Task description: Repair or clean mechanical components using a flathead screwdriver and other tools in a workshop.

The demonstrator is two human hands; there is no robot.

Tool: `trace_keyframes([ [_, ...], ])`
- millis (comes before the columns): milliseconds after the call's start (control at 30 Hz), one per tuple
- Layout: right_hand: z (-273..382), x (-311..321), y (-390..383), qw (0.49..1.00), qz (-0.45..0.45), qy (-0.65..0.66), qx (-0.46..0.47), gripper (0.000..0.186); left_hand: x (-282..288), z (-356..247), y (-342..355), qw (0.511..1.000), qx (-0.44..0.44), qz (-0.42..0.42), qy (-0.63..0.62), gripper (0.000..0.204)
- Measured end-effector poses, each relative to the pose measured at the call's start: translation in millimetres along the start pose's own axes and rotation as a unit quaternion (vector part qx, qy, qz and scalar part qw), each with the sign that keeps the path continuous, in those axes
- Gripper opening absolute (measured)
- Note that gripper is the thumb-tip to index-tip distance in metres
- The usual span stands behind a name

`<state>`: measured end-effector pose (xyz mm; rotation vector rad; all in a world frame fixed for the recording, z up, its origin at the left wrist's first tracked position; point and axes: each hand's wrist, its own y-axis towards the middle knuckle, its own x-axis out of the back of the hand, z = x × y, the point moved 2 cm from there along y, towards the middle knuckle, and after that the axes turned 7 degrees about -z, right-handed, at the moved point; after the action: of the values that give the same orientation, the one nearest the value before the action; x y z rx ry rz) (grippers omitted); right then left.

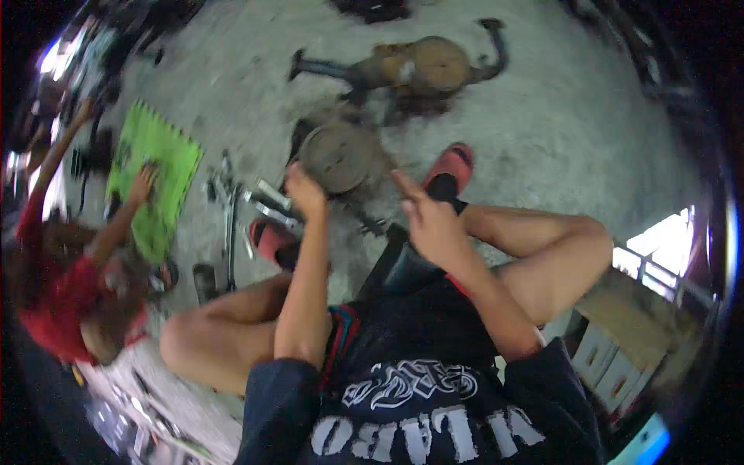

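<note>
Lying against the lower left rim of the disc (339,157), our left hand (306,192) has its fingers bent; blur keeps us from telling whether they grip the edge or only touch it. Our right hand (435,231) is near the other side, index finger stretched toward the disc, the rest curled in; we cannot tell whether it holds anything.

The disc sits low on the floor (232,85) between our feet, brown-grey and round, with darker metal showing behind it. We judge it heavy and quite stiff, hard to dent but awkward to lift one-handed. Its dull, dirty face may be greasy, so we would trust the rim over the flat top, taking hold at opposite sides and minding fingertips underneath.

Farther out, a red shoe (453,167) stands to the right, and wrenches (230,225) lie to the left. Past them, a co-worker's hand (144,186) is over a green mat (159,213). Beyond the disc lies a second round part (440,65) with two curved arms.
</note>
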<state>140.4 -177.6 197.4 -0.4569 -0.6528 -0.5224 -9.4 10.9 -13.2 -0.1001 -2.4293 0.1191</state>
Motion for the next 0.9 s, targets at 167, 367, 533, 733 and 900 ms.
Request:
trace_keyframes([
  [167,14.3,-10.3,14.3,0.989,-0.013,0.018,0.149,0.056,10.7,-22.8,-7.7,0.962,0.077,-0.127,-0.229,0.048],
  [367,43.9,-79.9,67.0,0.974,0.095,-0.172,0.116,0.057,12.4,-17.2,-3.3,0.944,0.043,-0.148,-0.291,0.046],
  [533,51.7,-131.8,162.3,0.975,0.033,-0.154,0.157,0.051,4.1,-40.3,-10.7,0.958,0.02,-0.117,-0.26,0.048],
  [733,78.0,-95.4,104.4,0.969,0.027,-0.149,0.194,0.055,14.9,-18.3,-6.3,0.962,0.019,-0.178,-0.205,0.05],
  [900,50.5,-115.7,87.3,0.957,0.089,-0.235,0.145,0.059,7.8,-19.0,-4.1,0.97,-0.008,-0.174,-0.169,0.047],
])
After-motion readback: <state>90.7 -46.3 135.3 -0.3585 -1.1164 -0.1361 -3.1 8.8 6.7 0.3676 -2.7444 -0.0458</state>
